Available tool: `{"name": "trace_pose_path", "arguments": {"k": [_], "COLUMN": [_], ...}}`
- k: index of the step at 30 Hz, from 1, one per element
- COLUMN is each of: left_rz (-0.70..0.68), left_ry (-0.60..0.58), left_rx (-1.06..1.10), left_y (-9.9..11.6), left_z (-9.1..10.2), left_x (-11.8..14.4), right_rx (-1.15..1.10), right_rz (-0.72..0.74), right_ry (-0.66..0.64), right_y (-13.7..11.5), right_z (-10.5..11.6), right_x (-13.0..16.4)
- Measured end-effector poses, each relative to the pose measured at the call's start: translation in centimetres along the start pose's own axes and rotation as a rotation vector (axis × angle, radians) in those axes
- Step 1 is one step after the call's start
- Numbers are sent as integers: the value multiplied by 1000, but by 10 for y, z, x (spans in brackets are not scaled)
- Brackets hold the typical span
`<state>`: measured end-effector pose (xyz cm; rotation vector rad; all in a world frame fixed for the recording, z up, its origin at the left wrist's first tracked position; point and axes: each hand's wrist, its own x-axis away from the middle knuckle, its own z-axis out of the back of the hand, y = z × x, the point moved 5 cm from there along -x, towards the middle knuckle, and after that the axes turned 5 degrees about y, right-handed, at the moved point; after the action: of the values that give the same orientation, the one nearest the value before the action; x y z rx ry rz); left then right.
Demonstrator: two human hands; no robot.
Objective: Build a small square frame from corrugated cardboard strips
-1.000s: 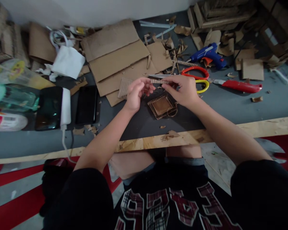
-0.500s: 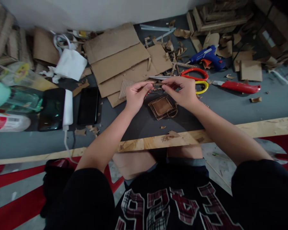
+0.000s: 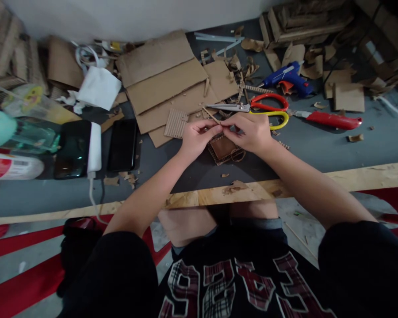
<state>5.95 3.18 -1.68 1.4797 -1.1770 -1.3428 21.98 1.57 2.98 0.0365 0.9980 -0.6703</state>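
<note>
Left hand (image 3: 199, 139) and right hand (image 3: 252, 132), apart half a second ago, now meet, fingertips pinching a narrow tan cardboard strip (image 3: 211, 115) just beyond a square brown cardboard piece (image 3: 221, 149) with ridged corrugated borders, now partly covered; large plaid characters (image 3: 193, 287), not surely readable, mark the black cloth shirt (image 3: 245, 238).

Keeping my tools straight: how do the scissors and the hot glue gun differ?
The scissors have one red and one yellow handle; the hot glue gun is mostly blue. The right hand partly hides the scissors; the hot glue gun lies farther back, uncovered by it. Both point toward the person's left.
</note>
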Motion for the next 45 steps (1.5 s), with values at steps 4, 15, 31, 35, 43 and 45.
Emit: {"name": "trace_pose_path", "arguments": {"k": [4, 15, 31, 35, 43, 45], "left_rz": [-20, -47, -22, -4, -77, -95], "left_ry": [12, 33, 105, 45, 13, 15], "left_rx": [24, -144, -170, -157, -238, -241], "left_y": [-1, 4, -1, -3, 11, 12], "left_z": [3, 7, 9, 6, 5, 5], "left_x": [-2, -1, 4, 3, 3, 3], "right_rx": [12, 19, 242, 257, 163, 143], "right_rz": [24, -51, 117, 18, 46, 28], "right_ry": [-35, -122, 15, -107, -93, -109], "right_y": [-3, -1, -12, -3, -4, -3], "right_z": [2, -1, 0, -7, 1, 2], "right_x": [-2, -2, -1, 2, -3, -3]}}
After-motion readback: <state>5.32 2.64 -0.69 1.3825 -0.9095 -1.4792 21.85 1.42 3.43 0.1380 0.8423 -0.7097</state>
